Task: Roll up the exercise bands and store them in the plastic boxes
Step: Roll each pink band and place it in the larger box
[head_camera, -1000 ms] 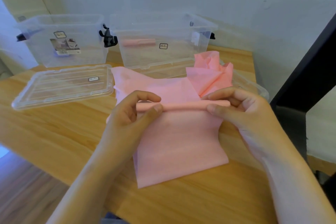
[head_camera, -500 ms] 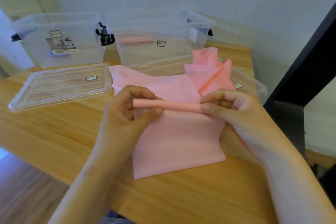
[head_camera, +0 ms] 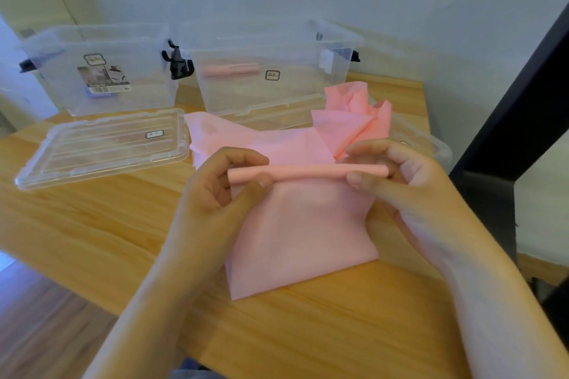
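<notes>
Both ends of the rolled edge of the pink exercise band (head_camera: 308,170) are pinched, thumb against curled fingers, one by the left hand (head_camera: 215,194) and one by the right hand (head_camera: 409,191), presumably to roll it evenly; the unrolled part lies flat on the wooden table (head_camera: 92,240).

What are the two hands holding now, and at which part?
Both hold the pink band by its rolled part: the left hand pinches the roll's left end, the right hand its right end.
</notes>
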Demonstrator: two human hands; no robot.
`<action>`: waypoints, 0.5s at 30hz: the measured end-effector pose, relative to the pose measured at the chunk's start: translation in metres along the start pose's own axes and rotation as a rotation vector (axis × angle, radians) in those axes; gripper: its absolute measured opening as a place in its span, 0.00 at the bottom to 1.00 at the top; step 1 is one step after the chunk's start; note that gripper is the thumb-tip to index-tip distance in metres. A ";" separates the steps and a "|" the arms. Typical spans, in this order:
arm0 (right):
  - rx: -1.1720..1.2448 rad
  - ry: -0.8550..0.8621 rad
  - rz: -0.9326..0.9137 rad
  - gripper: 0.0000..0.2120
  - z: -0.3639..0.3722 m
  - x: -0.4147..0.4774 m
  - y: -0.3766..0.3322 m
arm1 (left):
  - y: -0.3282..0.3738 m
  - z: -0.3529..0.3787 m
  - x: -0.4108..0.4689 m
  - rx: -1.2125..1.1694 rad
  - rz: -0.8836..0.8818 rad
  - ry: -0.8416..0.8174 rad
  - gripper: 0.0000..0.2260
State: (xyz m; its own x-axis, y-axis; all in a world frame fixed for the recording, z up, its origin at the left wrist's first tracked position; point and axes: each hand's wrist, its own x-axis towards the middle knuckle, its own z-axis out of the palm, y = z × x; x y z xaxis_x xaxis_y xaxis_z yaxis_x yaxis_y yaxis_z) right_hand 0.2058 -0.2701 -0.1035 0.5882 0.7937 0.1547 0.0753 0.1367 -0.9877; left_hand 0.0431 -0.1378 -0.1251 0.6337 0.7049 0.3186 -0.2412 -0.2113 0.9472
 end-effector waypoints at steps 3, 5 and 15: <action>-0.017 -0.001 0.036 0.13 0.002 0.000 0.000 | 0.000 0.000 0.001 -0.005 0.011 0.008 0.07; -0.030 0.001 0.037 0.11 0.002 0.000 0.001 | -0.001 -0.002 0.001 0.003 -0.004 0.014 0.07; -0.047 -0.028 -0.022 0.11 0.001 0.001 0.003 | -0.003 -0.001 0.001 0.019 -0.047 0.013 0.09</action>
State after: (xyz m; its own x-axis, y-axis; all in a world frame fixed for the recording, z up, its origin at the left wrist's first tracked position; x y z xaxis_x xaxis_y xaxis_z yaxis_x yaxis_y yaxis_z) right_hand 0.2056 -0.2686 -0.1060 0.5636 0.8070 0.1766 0.1265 0.1270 -0.9838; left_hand 0.0432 -0.1355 -0.1274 0.6340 0.7233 0.2736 -0.1979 -0.1903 0.9616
